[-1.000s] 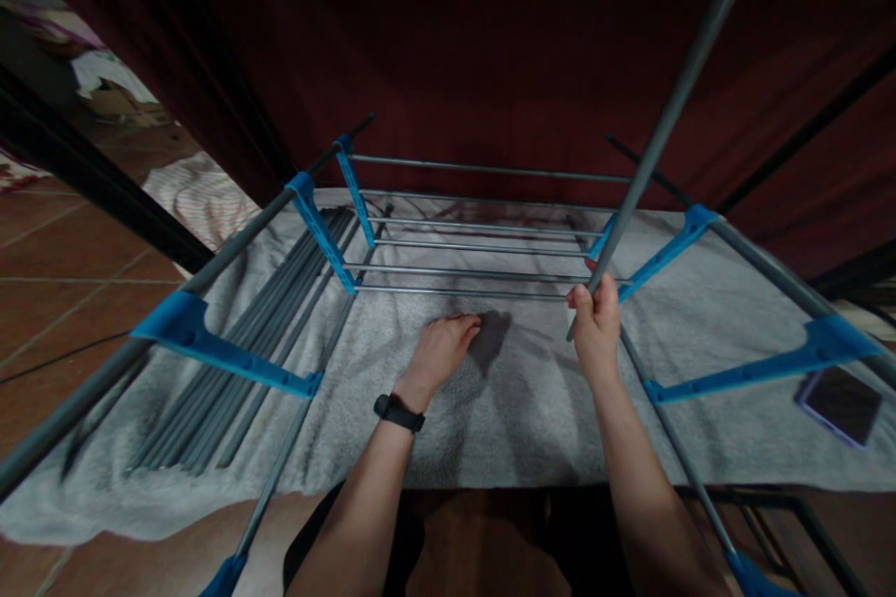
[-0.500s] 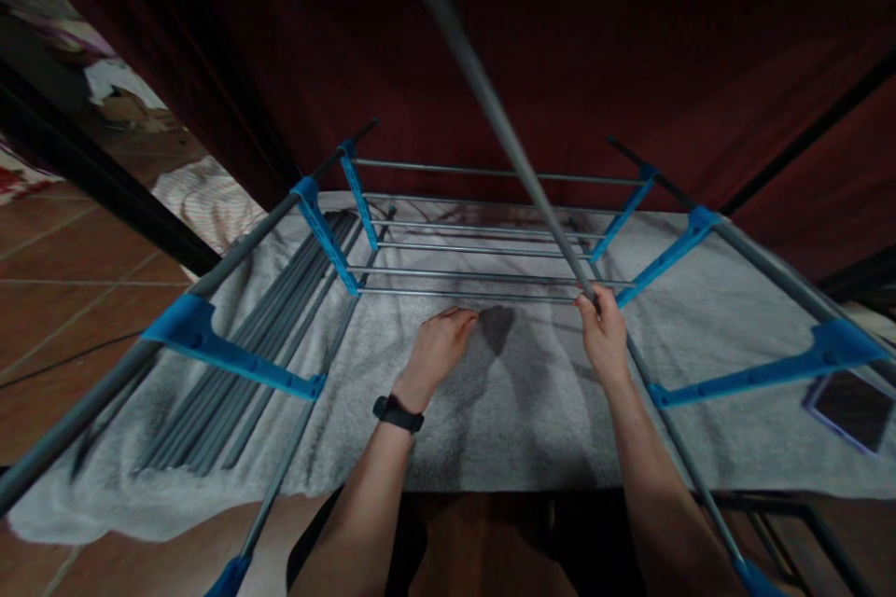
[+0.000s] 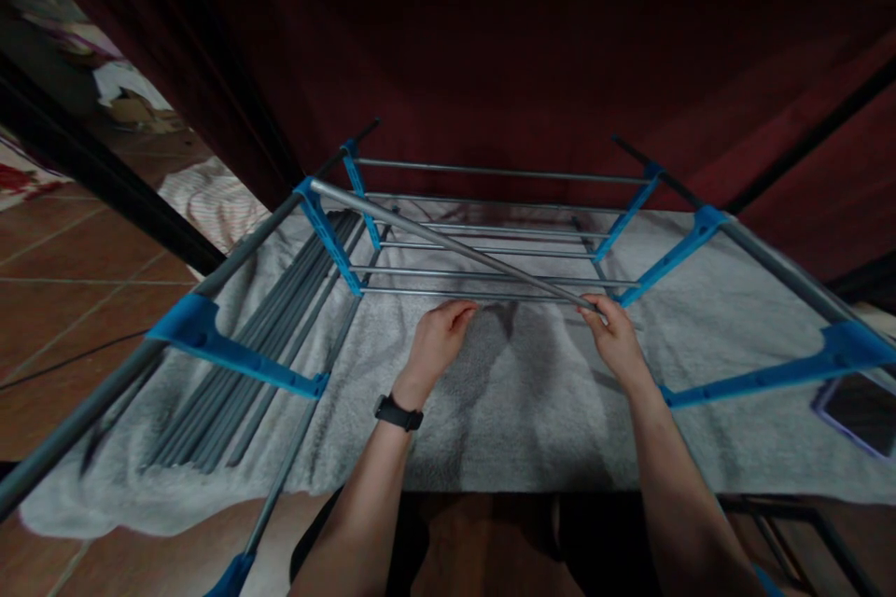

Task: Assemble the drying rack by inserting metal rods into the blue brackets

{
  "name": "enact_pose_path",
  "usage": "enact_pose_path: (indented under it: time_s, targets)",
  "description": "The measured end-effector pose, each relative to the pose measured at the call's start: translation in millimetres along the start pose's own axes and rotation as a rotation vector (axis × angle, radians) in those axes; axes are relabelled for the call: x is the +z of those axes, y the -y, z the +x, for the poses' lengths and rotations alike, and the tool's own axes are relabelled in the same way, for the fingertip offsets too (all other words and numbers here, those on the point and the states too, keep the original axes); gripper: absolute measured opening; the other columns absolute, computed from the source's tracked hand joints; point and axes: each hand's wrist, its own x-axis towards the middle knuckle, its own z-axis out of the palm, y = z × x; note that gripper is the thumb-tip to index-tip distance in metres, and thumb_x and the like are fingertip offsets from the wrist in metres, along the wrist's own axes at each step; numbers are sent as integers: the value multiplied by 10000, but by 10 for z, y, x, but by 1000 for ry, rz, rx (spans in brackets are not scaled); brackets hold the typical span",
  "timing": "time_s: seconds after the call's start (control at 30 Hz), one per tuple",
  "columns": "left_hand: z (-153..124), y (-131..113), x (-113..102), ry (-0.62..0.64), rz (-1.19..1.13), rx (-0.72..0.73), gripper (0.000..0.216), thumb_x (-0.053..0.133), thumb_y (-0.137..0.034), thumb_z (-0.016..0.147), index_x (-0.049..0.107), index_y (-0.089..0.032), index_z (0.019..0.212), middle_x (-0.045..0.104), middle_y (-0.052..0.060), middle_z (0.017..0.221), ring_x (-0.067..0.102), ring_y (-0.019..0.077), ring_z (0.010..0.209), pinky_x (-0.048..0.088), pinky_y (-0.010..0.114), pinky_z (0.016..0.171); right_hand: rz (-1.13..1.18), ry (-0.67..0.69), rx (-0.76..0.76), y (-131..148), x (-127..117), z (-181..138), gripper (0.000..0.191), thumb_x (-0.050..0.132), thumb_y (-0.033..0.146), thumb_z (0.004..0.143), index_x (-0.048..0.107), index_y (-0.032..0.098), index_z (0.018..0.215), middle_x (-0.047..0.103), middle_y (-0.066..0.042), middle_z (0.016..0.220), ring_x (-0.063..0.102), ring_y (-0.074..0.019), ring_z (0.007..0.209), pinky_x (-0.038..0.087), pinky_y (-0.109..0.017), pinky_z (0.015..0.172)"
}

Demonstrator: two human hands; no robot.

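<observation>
Floor tiles (image 3: 63, 298) fill the far left, at nine o'clock of the hands. Next to them a grey towel (image 3: 532, 410) is spread out, and a bundle of spare rods (image 3: 231, 382) lies on its left part, pointing toward one o'clock. Over the towel stands a rack (image 3: 504, 173) of grey bars joined by blue brackets (image 3: 231, 350).

The left hand (image 3: 438, 336), with a black watch (image 3: 398, 412) on its wrist, lies palm down with the fingers together. Their tips touch the nearest crossbar of the rack, but I cannot tell whether they close around it.

A single rod (image 3: 452, 244) lies slanted across the rack. Its far end is at the blue bracket at ten o'clock, and its near end is in the right hand (image 3: 616, 336), whose thumb and fingers are pinched tight on the tip, just beside the crossbar's right end.

A phone (image 3: 864, 410) lies on the towel at four o'clock of that hand, partly cut off. A dark red curtain (image 3: 525, 65) hangs behind, at twelve o'clock.
</observation>
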Motion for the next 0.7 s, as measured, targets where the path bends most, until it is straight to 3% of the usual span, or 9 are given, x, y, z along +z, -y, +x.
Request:
enact_pose_path:
  time_s: [0.17, 0.37, 0.53, 0.7]
  targets:
    - [13, 4, 19, -48, -176, -57, 228, 574, -324, 929, 747, -239, 1053, 789, 48, 1042, 722, 201, 966, 556, 342, 918, -12, 65, 14, -68, -30, -7, 276, 543, 476, 919, 695, 283, 1046, 736, -72, 1032, 642, -299, 1027, 451, -539, 1003]
    - [67, 11, 17, -112, -579, -135, 327, 697, -404, 831, 708, -194, 1083, 772, 55, 908, 722, 198, 865, 569, 338, 823, -55, 103, -22, -100, -38, -13, 213, 552, 405, 915, 707, 290, 1006, 740, -64, 1005, 653, -293, 1017, 465, -534, 981]
    - [57, -64, -79, -175, -787, -204, 346, 767, -424, 780, 699, -179, 1014, 765, 68, 961, 712, 191, 895, 550, 301, 778, -104, 135, -47, -122, -38, -11, 204, 550, 367, 915, 712, 280, 1003, 742, -70, 988, 662, -298, 988, 472, -533, 962]
    - [58, -86, -141, -250, -912, -282, 457, 779, -442, 764, 692, -208, 1147, 744, 36, 937, 706, 180, 908, 542, 296, 787, -127, 150, -57, -144, -33, -14, 191, 559, 329, 899, 718, 280, 990, 753, -69, 989, 671, -297, 996, 481, -534, 967]
